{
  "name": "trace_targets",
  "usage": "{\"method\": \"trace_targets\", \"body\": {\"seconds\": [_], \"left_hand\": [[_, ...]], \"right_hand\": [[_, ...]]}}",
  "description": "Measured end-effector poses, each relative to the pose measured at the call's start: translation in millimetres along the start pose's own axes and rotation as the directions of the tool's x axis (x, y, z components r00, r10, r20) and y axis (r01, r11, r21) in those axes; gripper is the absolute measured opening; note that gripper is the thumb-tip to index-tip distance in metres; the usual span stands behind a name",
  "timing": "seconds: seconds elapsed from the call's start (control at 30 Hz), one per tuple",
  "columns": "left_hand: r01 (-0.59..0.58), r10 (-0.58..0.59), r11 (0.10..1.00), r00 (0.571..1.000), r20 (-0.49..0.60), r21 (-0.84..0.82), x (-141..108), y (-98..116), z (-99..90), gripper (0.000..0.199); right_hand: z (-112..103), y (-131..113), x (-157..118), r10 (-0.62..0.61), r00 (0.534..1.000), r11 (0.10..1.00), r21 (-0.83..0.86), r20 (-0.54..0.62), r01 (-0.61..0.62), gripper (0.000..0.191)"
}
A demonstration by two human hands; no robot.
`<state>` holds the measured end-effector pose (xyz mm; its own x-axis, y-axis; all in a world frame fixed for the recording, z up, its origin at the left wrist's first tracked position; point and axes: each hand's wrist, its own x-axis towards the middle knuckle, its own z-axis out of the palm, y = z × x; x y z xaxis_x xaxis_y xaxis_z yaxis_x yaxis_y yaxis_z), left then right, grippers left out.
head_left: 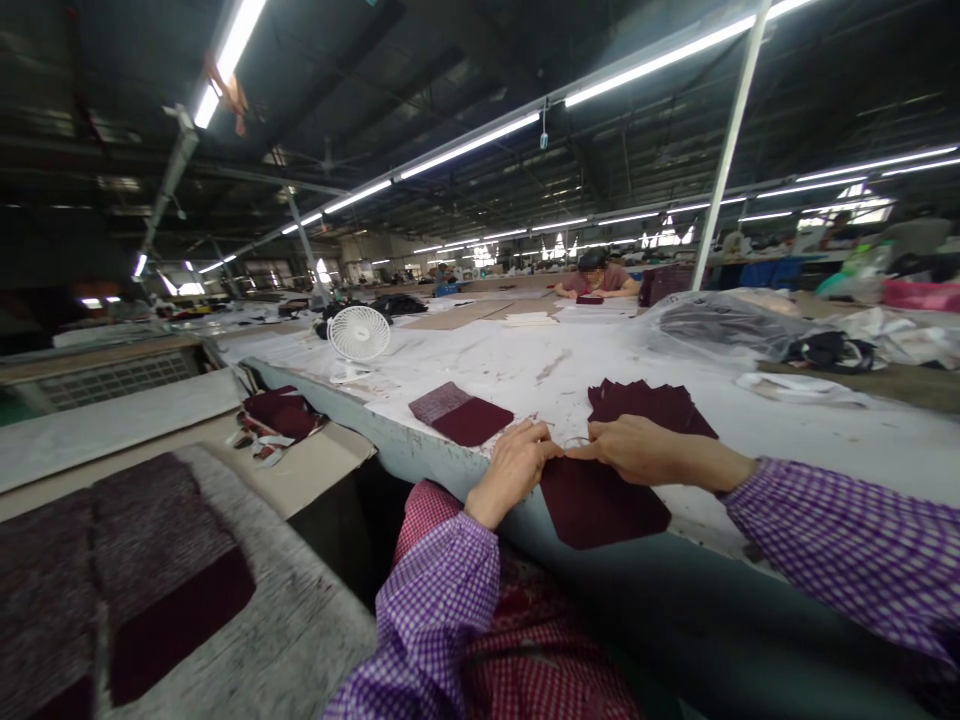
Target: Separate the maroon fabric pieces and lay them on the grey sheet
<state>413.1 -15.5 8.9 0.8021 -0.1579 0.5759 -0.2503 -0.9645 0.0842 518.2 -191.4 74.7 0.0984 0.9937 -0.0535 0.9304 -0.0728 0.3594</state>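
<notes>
A maroon fabric piece (606,508) with angled corners hangs partly over the front edge of the white-topped table. My left hand (517,462) is closed on its upper left corner, fingertips pressed together. My right hand (634,450) pinches the same top edge, its index finger and thumb almost meeting the left fingertips. Just behind the right hand lies a fanned pile of maroon fabric pieces (649,402), partly covered by that hand. To the left of my hands rests another fabric piece (469,418), part plain maroon and part speckled grey.
A small white fan (359,335) stands on the white table (517,355). Lower left, a grey board (285,570) carries large speckled and maroon pieces (169,560). Scraps (281,415) lie on cardboard. Clear plastic (720,325) is heaped at right. Another person (596,275) works across the table.
</notes>
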Motion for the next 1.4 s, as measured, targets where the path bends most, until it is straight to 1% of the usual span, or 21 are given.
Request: {"method": "trace_targets", "body": {"seconds": [0.07, 0.13, 0.2, 0.3, 0.47, 0.57, 0.63, 0.77, 0.83, 0.9, 1.03, 1.13, 1.23, 1.33, 1.4], "left_hand": [[0.078, -0.08, 0.993, 0.997, -0.013, -0.093, -3.1, -3.0, -1.8, 0.023], [0.174, -0.18, 0.967, 0.984, -0.014, -0.188, -6.4, -7.7, -4.2, 0.018], [0.226, -0.231, 0.942, 0.973, 0.01, -0.248, -9.0, -12.3, -6.9, 0.014], [0.223, -0.223, 0.935, 0.974, 0.031, -0.276, -11.0, -15.3, -10.3, 0.012], [0.181, -0.19, 0.948, 0.982, -0.007, -0.26, -13.2, -13.3, -10.8, 0.019], [0.161, -0.177, 0.946, 0.984, -0.032, -0.283, -15.4, -15.0, -8.7, 0.021], [0.179, -0.204, 0.924, 0.978, -0.037, -0.339, -16.2, -17.8, -7.4, 0.018], [0.238, -0.273, 0.847, 0.962, -0.006, -0.475, -14.5, -22.2, -7.2, 0.013], [0.274, -0.313, 0.823, 0.95, 0.005, -0.498, -12.9, -22.3, -7.7, 0.012], [0.294, -0.329, 0.828, 0.944, 0.011, -0.478, -11.7, -21.5, -7.7, 0.01], [0.26, -0.284, 0.872, 0.959, 0.004, -0.416, -11.7, -20.1, -5.9, 0.013], [0.227, -0.256, 0.898, 0.966, -0.027, -0.378, -13.9, -19.2, -4.2, 0.015], [0.186, -0.218, 0.924, 0.974, -0.059, -0.335, -16.4, -18.4, -3.8, 0.018], [0.158, -0.195, 0.916, 0.979, -0.063, -0.369, -17.8, -20.0, -5.2, 0.018], [0.193, -0.237, 0.879, 0.97, -0.05, -0.435, -17.8, -22.8, -6.4, 0.016]], "right_hand": [[-4.7, -3.8, 4.3, -0.035, 0.999, 0.999, -0.023, -0.006, 0.034, 0.054], [-6.8, -5.4, 6.2, -0.051, 0.999, 0.998, -0.027, -0.007, 0.05, 0.054], [-6.9, -5.3, 6.5, -0.057, 0.998, 0.998, -0.023, -0.006, 0.057, 0.052], [-6.2, -3.5, 6.2, -0.063, 0.998, 0.998, -0.026, 0.003, 0.063, 0.054], [-7.8, 1.3, 10.7, -0.091, 0.994, 0.996, -0.019, 0.056, 0.093, 0.055], [-9.7, 3.7, 14.3, -0.119, 0.991, 0.993, 0.027, 0.054, 0.117, 0.062], [-10.4, 4.4, 15.4, -0.12, 0.992, 0.992, 0.053, 0.047, 0.117, 0.064], [-9.3, 4.4, 14.6, -0.125, 0.992, 0.989, 0.077, -0.004, 0.125, 0.06], [-8.3, 4.7, 14.0, -0.144, 0.989, 0.987, 0.075, -0.026, 0.146, 0.059], [-7.8, 5.6, 14.0, -0.162, 0.986, 0.985, 0.06, -0.024, 0.164, 0.06], [-8.3, 7.8, 15.7, -0.192, 0.981, 0.979, 0.06, -0.019, 0.193, 0.059], [-8.6, 7.4, 18.0, -0.167, 0.986, 0.981, 0.098, -0.021, 0.168, 0.058], [-9.1, 5.5, 20.1, -0.153, 0.988, 0.983, 0.104, 0.007, 0.152, 0.06], [-10.8, 3.9, 20.6, -0.162, 0.987, 0.983, 0.085, 0.011, 0.161, 0.061], [-12.2, 3.4, 20.4, -0.163, 0.987, 0.983, 0.085, 0.009, 0.162, 0.064]]}}
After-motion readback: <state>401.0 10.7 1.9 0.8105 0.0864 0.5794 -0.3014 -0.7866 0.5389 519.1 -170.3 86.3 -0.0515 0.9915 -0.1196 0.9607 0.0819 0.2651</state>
